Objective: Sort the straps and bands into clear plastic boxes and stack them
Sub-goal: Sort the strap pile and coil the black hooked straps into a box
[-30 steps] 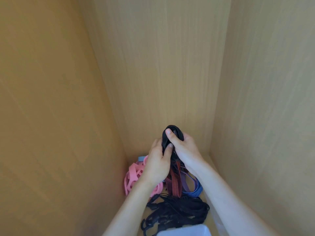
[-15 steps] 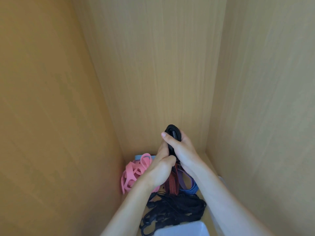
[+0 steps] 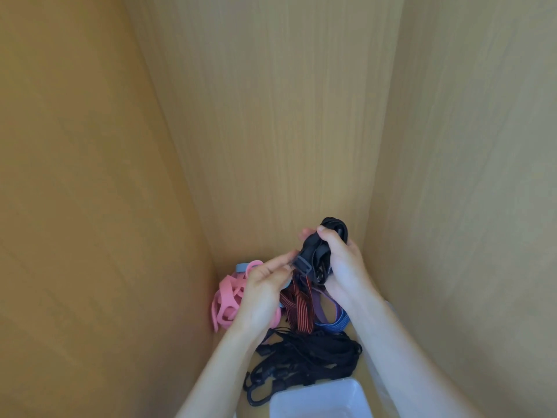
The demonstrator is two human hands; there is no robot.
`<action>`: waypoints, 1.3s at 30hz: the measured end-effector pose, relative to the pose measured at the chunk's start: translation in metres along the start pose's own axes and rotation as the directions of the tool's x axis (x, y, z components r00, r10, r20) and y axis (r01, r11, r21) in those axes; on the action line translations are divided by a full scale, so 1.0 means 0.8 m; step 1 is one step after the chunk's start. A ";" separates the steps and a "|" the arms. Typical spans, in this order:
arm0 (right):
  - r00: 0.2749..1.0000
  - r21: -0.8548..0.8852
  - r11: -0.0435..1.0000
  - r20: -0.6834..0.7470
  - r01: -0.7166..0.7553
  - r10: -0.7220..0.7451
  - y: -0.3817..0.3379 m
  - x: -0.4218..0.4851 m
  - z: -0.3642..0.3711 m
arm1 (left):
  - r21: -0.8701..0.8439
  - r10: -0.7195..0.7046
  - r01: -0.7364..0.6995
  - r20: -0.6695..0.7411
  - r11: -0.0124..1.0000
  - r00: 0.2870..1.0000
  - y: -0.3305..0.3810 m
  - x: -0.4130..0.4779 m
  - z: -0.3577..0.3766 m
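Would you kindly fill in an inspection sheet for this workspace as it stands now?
Surface: wooden floor, mostly covered by straps.
Job's things: rolled black strap held up, its buckle sticking out; pink bands by the left wall; red-striped strap and blue strap beside them; black strap tangle nearer the person; clear plastic box nearest, nothing seen in its visible part.
Clutter: nothing seen.
Grippers: left hand pinches the buckle; right hand grips the rolled black strap.
Cables: nothing seen.
Surroundings: wooden panels on the left, back and right.
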State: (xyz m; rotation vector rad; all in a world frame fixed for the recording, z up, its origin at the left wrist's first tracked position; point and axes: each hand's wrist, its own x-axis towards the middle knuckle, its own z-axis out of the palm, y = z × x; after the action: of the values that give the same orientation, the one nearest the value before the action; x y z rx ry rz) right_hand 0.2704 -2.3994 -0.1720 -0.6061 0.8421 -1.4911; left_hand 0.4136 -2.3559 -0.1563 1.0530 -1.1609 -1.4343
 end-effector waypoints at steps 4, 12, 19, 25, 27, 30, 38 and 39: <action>0.999 0.044 0.998 -0.020 -0.033 0.034 0.004 -0.010 -0.014 | 0.051 -0.009 0.013 -0.074 0.999 0.997 -0.024 -0.003 -0.020; 0.976 -0.194 0.964 -0.154 -0.181 0.152 0.053 -0.042 -0.046 | 0.148 -0.059 0.066 -0.056 0.987 0.997 -0.072 -0.026 -0.042; 0.940 -0.383 0.858 -0.121 -0.342 0.320 0.120 -0.097 -0.079 | 0.575 0.035 -0.169 0.237 0.801 0.971 -0.113 -0.073 -0.068; 0.926 -0.631 0.688 -0.148 -0.360 0.349 0.156 -0.123 -0.101 | 0.700 -0.074 -0.204 0.345 0.684 0.936 -0.141 -0.103 -0.085; 0.937 -0.708 0.634 -0.115 -0.310 0.330 0.162 -0.126 -0.102 | 0.755 -0.132 -0.181 0.334 0.631 0.933 -0.157 -0.113 -0.088; 0.958 -0.782 0.580 -0.077 -0.229 0.275 0.164 -0.133 -0.097 | 0.817 -0.207 -0.163 0.325 0.554 0.923 -0.182 -0.128 -0.095; 0.935 -0.814 0.529 -0.047 -0.239 0.350 0.176 -0.156 -0.112 | 0.855 -0.270 -0.158 0.324 0.494 0.907 -0.211 -0.142 -0.096; 0.931 -0.819 0.513 -0.067 -0.256 0.358 0.179 -0.159 -0.112 | 0.853 -0.256 -0.155 0.315 0.498 0.914 -0.213 -0.142 -0.094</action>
State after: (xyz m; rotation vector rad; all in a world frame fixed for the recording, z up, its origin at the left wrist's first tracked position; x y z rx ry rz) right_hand 0.2990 -2.2570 -0.3255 -1.1442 1.4877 -0.6398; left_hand 0.4763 -2.2426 -0.3315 1.5003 -2.3466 -1.0808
